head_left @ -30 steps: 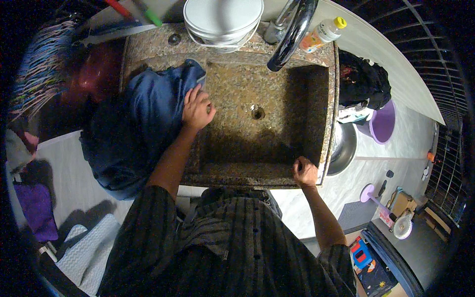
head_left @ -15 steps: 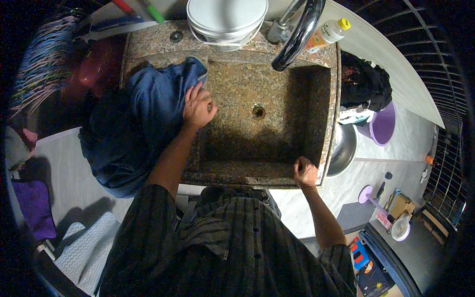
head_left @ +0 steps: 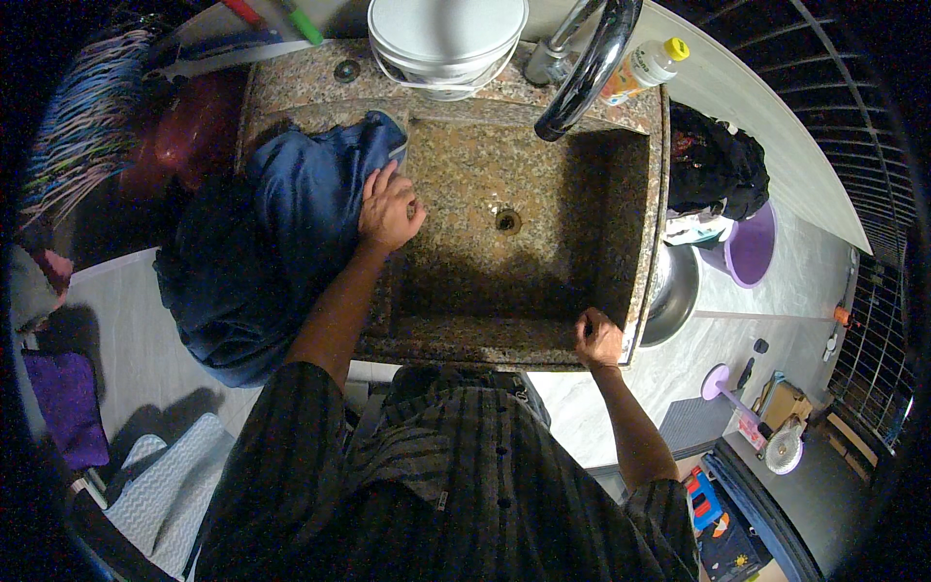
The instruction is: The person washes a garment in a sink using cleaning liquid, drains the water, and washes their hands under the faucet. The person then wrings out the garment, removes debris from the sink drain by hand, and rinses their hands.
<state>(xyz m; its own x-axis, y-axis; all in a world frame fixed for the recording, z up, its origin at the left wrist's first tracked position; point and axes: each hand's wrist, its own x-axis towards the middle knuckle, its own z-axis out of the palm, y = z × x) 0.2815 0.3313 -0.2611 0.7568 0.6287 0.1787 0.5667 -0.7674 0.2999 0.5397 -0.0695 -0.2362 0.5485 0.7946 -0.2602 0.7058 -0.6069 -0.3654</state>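
My left hand (head_left: 390, 209) lies on the right edge of a dark blue garment (head_left: 315, 179), its fingers stretched out and pointing away from me. The garment is heaped over the left side of the stone sink (head_left: 524, 165) and hangs down past its front left edge. Curled into a loose fist, my right hand (head_left: 599, 338) rests on the sink's front rim near the right corner. I see nothing in its fingers. Between my hands the speckled basin shows its round drain hole (head_left: 507, 221).
A chrome faucet (head_left: 587, 78) arches over the basin's back right. Behind the sink stand a lidded white bucket (head_left: 446, 48) and a yellow-capped bottle (head_left: 645, 70). Right of it are dark clothes (head_left: 718, 160), a purple bucket (head_left: 752, 247) and a steel bowl (head_left: 671, 296).
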